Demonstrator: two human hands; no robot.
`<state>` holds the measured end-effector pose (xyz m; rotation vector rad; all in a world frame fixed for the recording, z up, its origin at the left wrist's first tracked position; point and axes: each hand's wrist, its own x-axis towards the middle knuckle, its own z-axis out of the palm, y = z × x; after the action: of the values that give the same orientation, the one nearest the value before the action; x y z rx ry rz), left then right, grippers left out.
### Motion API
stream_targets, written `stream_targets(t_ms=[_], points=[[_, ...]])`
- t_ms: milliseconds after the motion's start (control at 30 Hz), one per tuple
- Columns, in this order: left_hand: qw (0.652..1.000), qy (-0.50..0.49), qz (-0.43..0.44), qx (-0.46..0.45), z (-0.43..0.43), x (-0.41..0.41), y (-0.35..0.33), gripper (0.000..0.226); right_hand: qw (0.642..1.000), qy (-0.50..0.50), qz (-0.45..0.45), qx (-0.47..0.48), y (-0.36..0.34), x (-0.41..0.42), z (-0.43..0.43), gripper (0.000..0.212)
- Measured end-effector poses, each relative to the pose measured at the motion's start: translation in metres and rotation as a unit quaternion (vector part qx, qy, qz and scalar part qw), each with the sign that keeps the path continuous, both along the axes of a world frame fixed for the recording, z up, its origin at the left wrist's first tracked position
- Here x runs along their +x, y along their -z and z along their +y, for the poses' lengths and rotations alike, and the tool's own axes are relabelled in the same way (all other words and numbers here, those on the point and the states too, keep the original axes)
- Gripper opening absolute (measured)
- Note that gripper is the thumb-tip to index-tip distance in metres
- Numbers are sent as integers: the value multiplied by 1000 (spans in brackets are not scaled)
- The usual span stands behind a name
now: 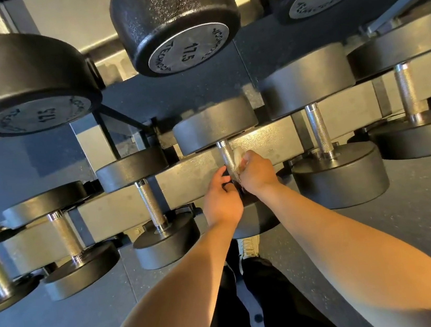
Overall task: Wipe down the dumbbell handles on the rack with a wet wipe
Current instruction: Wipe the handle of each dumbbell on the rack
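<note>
A row of black dumbbells with knurled steel handles lies on the lower shelf of the grey rack point(198, 168). Both hands are at the middle dumbbell's handle point(226, 153). My right hand point(256, 172) holds a white wet wipe point(238, 156) against the right side of that handle. My left hand point(221, 198) sits just left of the handle's lower end, fingers curled toward it; whether they grip it is unclear. The near head of this dumbbell point(257, 218) is partly hidden under my wrists.
Neighbouring handles stand at the left point(151, 203) and at the right point(319, 129). Larger 17.5 dumbbells point(177, 28) overhang from the upper shelf. Grey speckled floor point(420, 207) lies in front of the rack, and my legs and a shoe point(250, 246) are below.
</note>
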<state>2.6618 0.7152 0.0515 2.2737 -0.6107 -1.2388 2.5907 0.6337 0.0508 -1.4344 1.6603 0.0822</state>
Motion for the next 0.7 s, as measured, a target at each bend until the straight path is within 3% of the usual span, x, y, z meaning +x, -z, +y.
stream_targets(t_ms=[67, 167, 333, 467, 700], points=[[1000, 0, 1, 0, 0, 0, 0, 47, 999, 9, -19, -43, -2, 1, 4, 18], [1000, 1, 1, -2, 0, 0, 2, 48, 993, 34, -86, -78, -7, 7, -1, 37], [1000, 1, 0, -8, 1, 0, 3, 47, 985, 134, -108, -13, 4, 20, -11, 34], [1000, -7, 2, -12, 3, 0, 6, 46, 999, 3, 10, 49, 6, 1, -11, 30], [1000, -7, 4, -27, 6, 1, 5, 45, 964, -211, 133, 87, 3, -3, -7, 21]])
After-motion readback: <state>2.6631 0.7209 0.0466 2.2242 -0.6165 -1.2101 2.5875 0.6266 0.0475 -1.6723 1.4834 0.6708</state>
